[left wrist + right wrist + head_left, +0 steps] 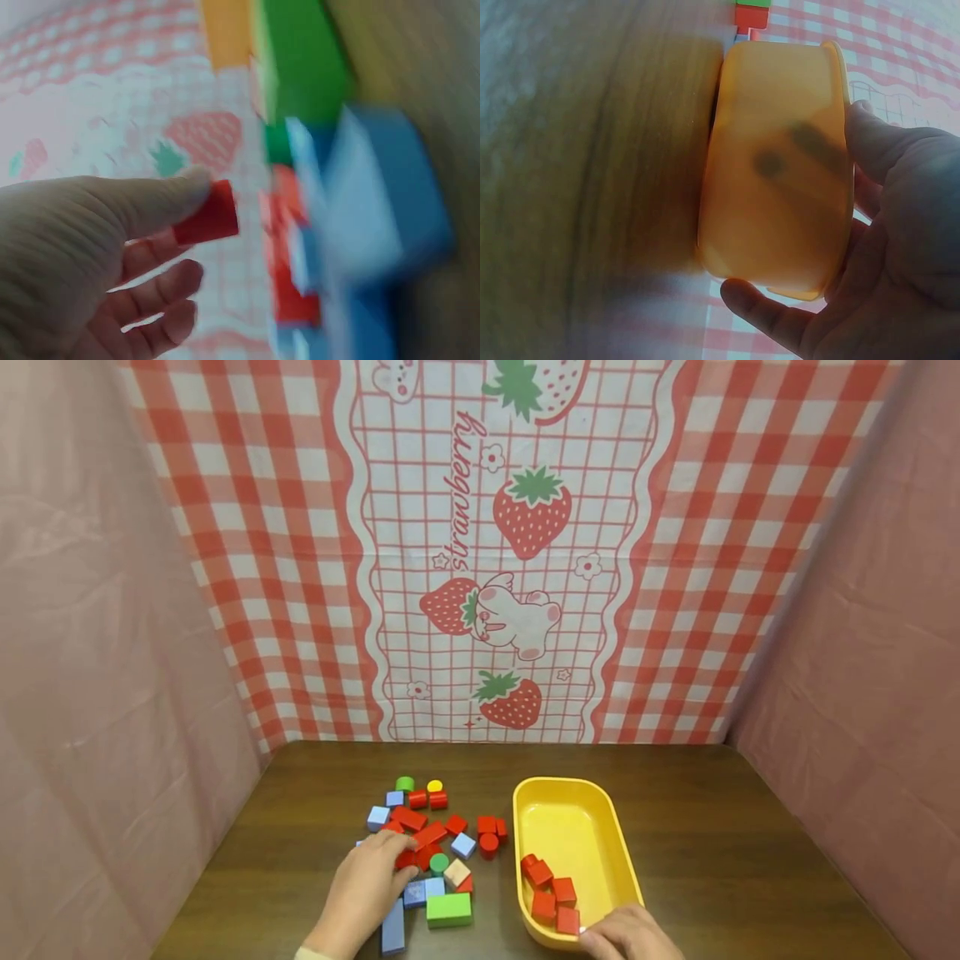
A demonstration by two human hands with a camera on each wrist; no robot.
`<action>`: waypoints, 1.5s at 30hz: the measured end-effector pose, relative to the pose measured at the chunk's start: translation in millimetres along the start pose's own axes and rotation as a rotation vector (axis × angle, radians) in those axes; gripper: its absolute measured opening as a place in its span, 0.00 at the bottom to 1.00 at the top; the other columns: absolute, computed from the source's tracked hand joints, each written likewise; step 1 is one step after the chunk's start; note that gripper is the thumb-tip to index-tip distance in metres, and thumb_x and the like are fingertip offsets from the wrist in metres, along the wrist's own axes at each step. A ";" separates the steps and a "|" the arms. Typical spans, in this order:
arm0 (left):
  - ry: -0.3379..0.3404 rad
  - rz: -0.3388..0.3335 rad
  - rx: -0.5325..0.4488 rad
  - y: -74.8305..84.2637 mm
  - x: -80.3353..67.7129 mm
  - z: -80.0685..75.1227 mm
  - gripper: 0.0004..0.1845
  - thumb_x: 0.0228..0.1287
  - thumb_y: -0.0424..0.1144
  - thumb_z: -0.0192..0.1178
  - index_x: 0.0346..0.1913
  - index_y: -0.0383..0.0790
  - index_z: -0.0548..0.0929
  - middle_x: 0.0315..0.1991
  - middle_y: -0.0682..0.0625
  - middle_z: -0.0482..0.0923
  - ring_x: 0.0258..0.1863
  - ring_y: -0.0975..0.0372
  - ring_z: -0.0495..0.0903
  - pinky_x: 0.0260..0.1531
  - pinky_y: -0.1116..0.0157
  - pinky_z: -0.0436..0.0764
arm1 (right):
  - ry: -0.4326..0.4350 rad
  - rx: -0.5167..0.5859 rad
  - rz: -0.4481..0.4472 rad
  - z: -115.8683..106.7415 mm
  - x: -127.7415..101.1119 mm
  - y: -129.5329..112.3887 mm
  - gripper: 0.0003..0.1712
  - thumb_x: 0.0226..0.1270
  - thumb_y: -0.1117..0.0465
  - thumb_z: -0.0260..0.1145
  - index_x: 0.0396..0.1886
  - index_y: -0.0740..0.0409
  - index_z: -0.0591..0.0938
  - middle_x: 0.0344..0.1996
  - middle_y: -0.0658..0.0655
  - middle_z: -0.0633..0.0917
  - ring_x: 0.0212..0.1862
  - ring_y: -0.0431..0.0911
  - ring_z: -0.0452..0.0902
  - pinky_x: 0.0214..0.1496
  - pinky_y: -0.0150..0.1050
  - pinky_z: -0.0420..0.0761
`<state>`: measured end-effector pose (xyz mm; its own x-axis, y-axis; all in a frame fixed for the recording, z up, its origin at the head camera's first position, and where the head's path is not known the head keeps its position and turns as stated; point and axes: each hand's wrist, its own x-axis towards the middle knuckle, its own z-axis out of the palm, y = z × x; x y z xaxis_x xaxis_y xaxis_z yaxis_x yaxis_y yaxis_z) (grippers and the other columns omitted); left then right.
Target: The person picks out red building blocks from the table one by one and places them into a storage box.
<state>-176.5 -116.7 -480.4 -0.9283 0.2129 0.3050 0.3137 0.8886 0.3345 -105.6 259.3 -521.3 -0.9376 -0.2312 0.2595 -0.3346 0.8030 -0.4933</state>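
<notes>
Dark wood table (pixel 712 827), small glossy red block (pixel 210 216), left hand (pixel 363 889) pinching

person: two bare hands, no rings or gloves; left hand (pixel 367 885) with a pale cream sleeve cuff (pixel 311 953) at the wrist.

The tray (pixel 573 793) is yellow, and the blocks inside it (pixel 551 893) are all red. Left of the tray, the loose blocks (pixel 431 847) are mostly red, with some pale blue, green, yellow and beige. The table (pixel 712 843) is dark brown wood. Behind the tray, the backdrop (pixel 480 552) is red-and-white check with red strawberries.
</notes>
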 end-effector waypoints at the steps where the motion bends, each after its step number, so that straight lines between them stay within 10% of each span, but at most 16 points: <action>1: 0.048 0.038 -0.009 7.0 0.6 -0.9 0.16 0.57 0.42 0.81 0.47 0.48 0.90 0.44 0.54 0.89 0.46 0.57 0.87 0.49 0.53 0.87 | 0.003 -0.002 -0.006 -0.2 0.1 -0.2 0.09 0.74 0.43 0.71 0.31 0.27 0.89 0.30 0.25 0.80 0.42 0.28 0.72 0.42 0.32 0.77; 7: 0.147 0.271 -0.172 59.2 15.4 7.5 0.16 0.61 0.44 0.79 0.50 0.49 0.90 0.46 0.57 0.89 0.44 0.63 0.87 0.45 0.62 0.87 | 0.029 -0.015 -0.049 1.0 1.6 1.8 0.09 0.74 0.45 0.71 0.30 0.26 0.89 0.30 0.25 0.80 0.42 0.28 0.72 0.42 0.33 0.77; 18: -0.144 0.362 -0.087 129.5 58.1 54.0 0.14 0.67 0.49 0.75 0.54 0.53 0.89 0.48 0.60 0.89 0.48 0.65 0.82 0.55 0.65 0.83 | 0.120 -0.011 -0.135 8.8 1.5 3.0 0.11 0.70 0.49 0.75 0.28 0.25 0.87 0.29 0.24 0.80 0.41 0.28 0.73 0.40 0.32 0.78; 45: -0.178 0.422 0.144 146.6 64.7 80.6 0.12 0.68 0.55 0.72 0.49 0.58 0.89 0.43 0.62 0.87 0.39 0.66 0.75 0.45 0.68 0.76 | 0.109 0.006 -0.122 6.0 -3.2 6.3 0.12 0.71 0.51 0.74 0.28 0.26 0.87 0.29 0.24 0.80 0.41 0.28 0.72 0.40 0.32 0.77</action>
<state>-206.6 60.0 -483.5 -0.7497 0.6219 0.2263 0.6510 0.7545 0.0834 -105.3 261.8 -530.2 -0.8743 -0.2660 0.4060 -0.4464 0.7690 -0.4576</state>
